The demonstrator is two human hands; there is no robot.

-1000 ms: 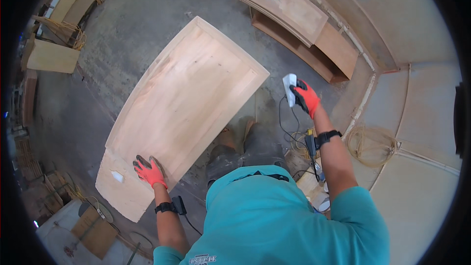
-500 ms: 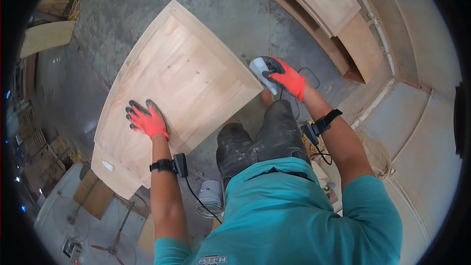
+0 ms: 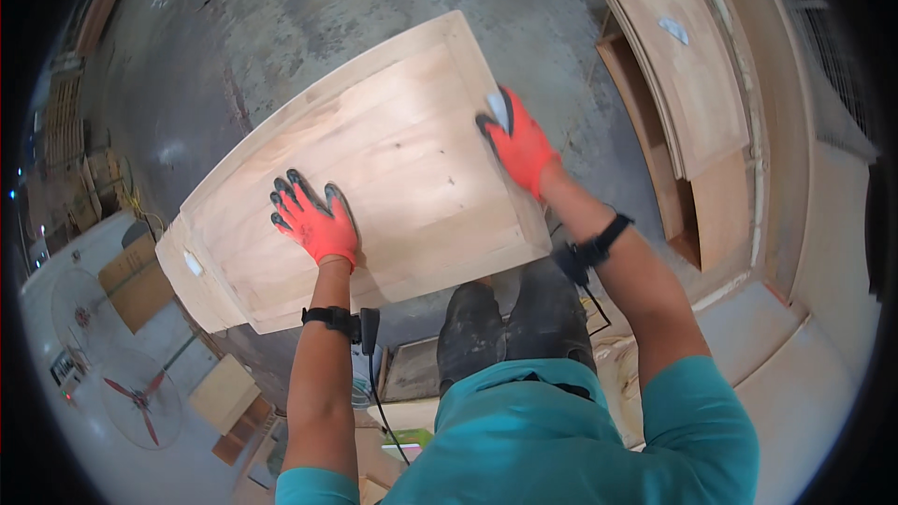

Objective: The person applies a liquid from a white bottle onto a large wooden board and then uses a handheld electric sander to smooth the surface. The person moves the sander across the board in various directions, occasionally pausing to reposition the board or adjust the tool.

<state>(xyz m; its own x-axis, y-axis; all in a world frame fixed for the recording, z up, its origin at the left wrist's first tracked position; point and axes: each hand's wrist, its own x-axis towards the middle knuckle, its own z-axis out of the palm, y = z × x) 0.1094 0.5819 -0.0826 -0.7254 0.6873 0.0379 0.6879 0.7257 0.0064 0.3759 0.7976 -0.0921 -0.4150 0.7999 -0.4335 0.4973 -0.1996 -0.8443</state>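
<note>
A large pale wooden panel (image 3: 412, 159) with a raised border lies in front of me at waist height. My left hand (image 3: 318, 222), in a red glove with black fingertips, rests flat on its face with the fingers spread. My right hand (image 3: 526, 145), gloved the same way, is at the panel's right border and closed round a folded pale sheet of sandpaper (image 3: 498, 110). Most of the sandpaper is hidden by the glove. Near the panel's left end sits a small white piece (image 3: 193, 263).
To the right, thin wooden panels (image 3: 711, 84) lie stacked on an open wooden box (image 3: 645, 122), with a small pale sheet (image 3: 673, 30) on top. A fan (image 3: 140, 400) with red blades stands at lower left, near a brown board (image 3: 131, 281). Grey concrete floor (image 3: 309, 28) lies beyond the panel.
My right hand has moved from beside the panel's near right corner up onto its right border with the sandpaper. The view has turned, so the panel lies more sideways; my left hand stays flat on it.
</note>
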